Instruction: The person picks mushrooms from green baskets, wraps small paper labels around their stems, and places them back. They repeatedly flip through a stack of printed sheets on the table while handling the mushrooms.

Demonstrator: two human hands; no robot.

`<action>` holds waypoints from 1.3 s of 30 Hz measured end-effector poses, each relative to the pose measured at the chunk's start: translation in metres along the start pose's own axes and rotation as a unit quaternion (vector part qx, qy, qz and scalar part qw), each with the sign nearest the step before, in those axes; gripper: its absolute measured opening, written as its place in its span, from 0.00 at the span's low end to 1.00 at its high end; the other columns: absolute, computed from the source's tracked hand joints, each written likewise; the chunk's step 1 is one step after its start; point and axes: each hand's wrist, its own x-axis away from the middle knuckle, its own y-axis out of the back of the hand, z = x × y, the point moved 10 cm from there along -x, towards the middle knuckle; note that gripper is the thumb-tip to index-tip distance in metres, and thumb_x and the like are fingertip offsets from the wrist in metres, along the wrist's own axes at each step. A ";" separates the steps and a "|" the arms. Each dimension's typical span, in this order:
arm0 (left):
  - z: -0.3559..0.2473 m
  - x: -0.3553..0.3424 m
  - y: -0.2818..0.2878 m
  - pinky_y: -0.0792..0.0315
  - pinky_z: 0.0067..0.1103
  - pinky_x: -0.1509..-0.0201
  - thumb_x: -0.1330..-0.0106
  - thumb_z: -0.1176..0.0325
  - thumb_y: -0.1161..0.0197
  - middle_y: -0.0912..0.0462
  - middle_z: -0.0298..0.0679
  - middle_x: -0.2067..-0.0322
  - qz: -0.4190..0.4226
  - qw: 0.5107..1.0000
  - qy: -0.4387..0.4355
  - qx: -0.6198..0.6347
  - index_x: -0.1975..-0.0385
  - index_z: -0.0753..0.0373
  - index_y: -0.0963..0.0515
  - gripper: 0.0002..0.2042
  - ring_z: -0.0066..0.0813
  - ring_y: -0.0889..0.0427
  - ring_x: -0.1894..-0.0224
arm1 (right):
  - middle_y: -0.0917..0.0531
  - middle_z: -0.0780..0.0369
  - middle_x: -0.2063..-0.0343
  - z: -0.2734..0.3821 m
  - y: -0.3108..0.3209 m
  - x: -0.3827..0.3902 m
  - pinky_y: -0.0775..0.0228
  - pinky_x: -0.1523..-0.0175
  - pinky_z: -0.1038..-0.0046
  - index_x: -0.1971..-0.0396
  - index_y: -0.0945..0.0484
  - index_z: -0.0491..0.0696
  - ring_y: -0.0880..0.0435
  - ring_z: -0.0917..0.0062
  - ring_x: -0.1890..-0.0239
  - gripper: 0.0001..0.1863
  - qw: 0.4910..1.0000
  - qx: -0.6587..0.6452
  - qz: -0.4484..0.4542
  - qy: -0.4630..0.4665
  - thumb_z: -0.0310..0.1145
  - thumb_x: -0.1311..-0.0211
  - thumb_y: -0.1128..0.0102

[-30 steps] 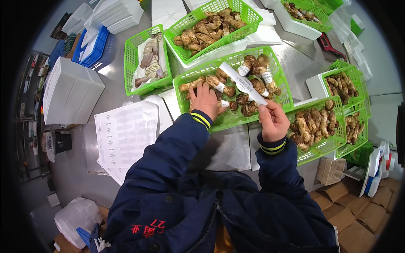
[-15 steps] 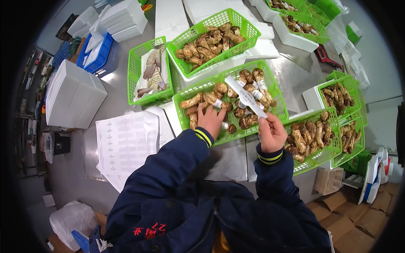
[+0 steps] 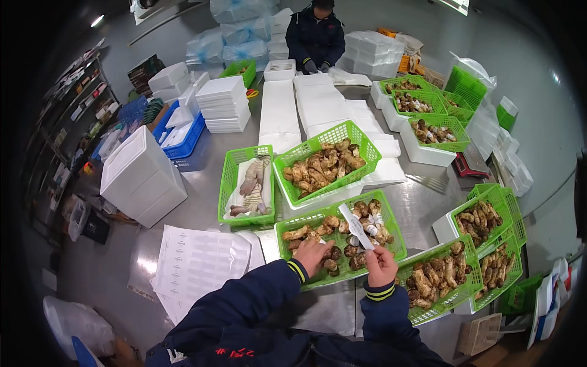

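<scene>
My left hand (image 3: 310, 257) is curled over a mushroom at the left part of the front green basket (image 3: 391, 241), fingertips partly hidden. My right hand (image 3: 379, 266), at that basket's near right edge, pinches the lower end of a white paper band (image 3: 358, 226) slanting above the mushrooms. Several mushrooms (image 3: 379, 232) on the right wear white bands. Left of the basket lie printed paper sheets (image 3: 195, 263). Beside my right hand is a basket of bare mushrooms (image 3: 443, 281).
Baskets (image 3: 324, 165) of mushrooms stand behind and to the right. A green basket (image 3: 244, 189) holds pale striped items. White foam boxes (image 3: 140, 177), foam lids (image 3: 223, 104) and a blue crate (image 3: 180, 144) crowd the steel table. A co-worker (image 3: 315, 37) in dark clothing works across it.
The view has tilted up, so everything sits lower and the co-worker has come into it. Both my hands remain at the basket; my left fingers shifted slightly among the mushrooms.
</scene>
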 end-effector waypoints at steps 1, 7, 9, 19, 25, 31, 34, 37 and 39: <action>0.004 0.002 -0.001 0.39 0.33 0.60 0.56 0.73 0.38 0.27 0.40 0.66 0.012 1.000 0.028 -0.005 0.46 0.58 0.38 0.32 0.41 0.31 0.60 | 0.28 0.70 0.79 -0.001 0.000 0.001 0.45 0.76 0.88 0.63 0.27 0.38 0.35 0.92 0.80 0.10 1.000 0.001 0.001 -0.001 0.26 0.43 0.43; 0.080 0.036 0.029 0.32 0.23 0.51 0.50 0.73 0.38 0.27 0.41 0.60 -0.203 0.903 0.185 0.331 0.53 0.67 0.31 0.21 0.35 0.27 0.54 | 0.28 0.70 0.80 -0.002 -0.031 -0.002 0.45 0.75 0.87 0.64 0.27 0.39 0.35 0.92 0.79 0.08 0.999 -0.001 0.034 -0.034 0.25 0.43 0.44; 0.075 0.046 0.009 0.27 0.27 0.54 0.42 0.74 0.44 0.29 0.40 0.52 -0.104 0.611 0.311 0.721 0.47 0.64 0.36 0.21 0.32 0.26 0.53 | 0.28 0.70 0.80 -0.007 -0.037 -0.002 0.45 0.75 0.87 0.65 0.27 0.39 0.35 0.91 0.79 0.08 0.998 0.001 0.040 -0.048 0.25 0.43 0.44; 0.074 0.102 0.063 0.33 0.16 0.60 0.42 0.69 0.43 0.30 0.33 0.55 -0.140 0.625 0.235 0.731 0.41 0.61 0.44 0.28 0.18 0.30 0.59 | 0.28 0.68 0.83 -0.020 -0.128 0.012 0.45 0.78 0.85 0.68 0.26 0.40 0.34 0.88 0.84 0.06 0.973 -0.164 0.140 -0.085 0.25 0.44 0.43; 0.089 0.128 0.088 0.31 0.21 0.50 0.42 0.80 0.48 0.31 0.39 0.51 -0.202 0.574 0.236 0.758 0.41 0.65 0.44 0.27 0.27 0.28 0.54 | 0.34 0.67 0.86 -0.028 -0.174 0.027 0.46 0.78 0.82 0.69 0.29 0.40 0.40 0.85 0.85 0.05 0.953 -0.201 0.184 -0.135 0.26 0.41 0.50; 0.087 0.133 0.079 0.30 0.23 0.48 0.42 0.83 0.48 0.31 0.44 0.50 -0.118 0.412 0.230 0.874 0.42 0.66 0.44 0.26 0.33 0.26 0.53 | 0.33 0.66 0.87 -0.043 -0.195 0.042 0.45 0.79 0.82 0.70 0.29 0.40 0.39 0.85 0.85 0.04 0.954 -0.186 0.171 -0.165 0.24 0.41 0.50; 0.083 0.132 0.091 0.26 0.28 0.53 0.42 0.82 0.48 0.31 0.44 0.50 -0.099 0.462 0.237 0.849 0.40 0.55 0.50 0.30 0.34 0.25 0.54 | 0.31 0.66 0.86 -0.041 -0.201 0.044 0.45 0.78 0.83 0.70 0.29 0.39 0.37 0.85 0.85 0.04 0.948 -0.209 0.175 -0.167 0.25 0.42 0.49; 0.091 0.132 0.096 0.26 0.22 0.61 0.39 0.76 0.47 0.31 0.44 0.52 -0.093 0.499 0.193 0.840 0.40 0.52 0.51 0.30 0.28 0.25 0.62 | 0.29 0.65 0.85 -0.040 -0.202 0.045 0.45 0.78 0.83 0.70 0.28 0.39 0.36 0.86 0.85 0.04 0.941 -0.236 0.179 -0.166 0.24 0.42 0.49; 0.094 0.129 0.100 0.28 0.20 0.64 0.37 0.72 0.47 0.30 0.43 0.53 -0.119 0.483 0.171 0.851 0.40 0.52 0.50 0.27 0.25 0.26 0.66 | 0.29 0.65 0.85 -0.036 -0.203 0.044 0.45 0.78 0.83 0.70 0.28 0.39 0.36 0.86 0.84 0.04 0.937 -0.250 0.179 -0.164 0.24 0.42 0.49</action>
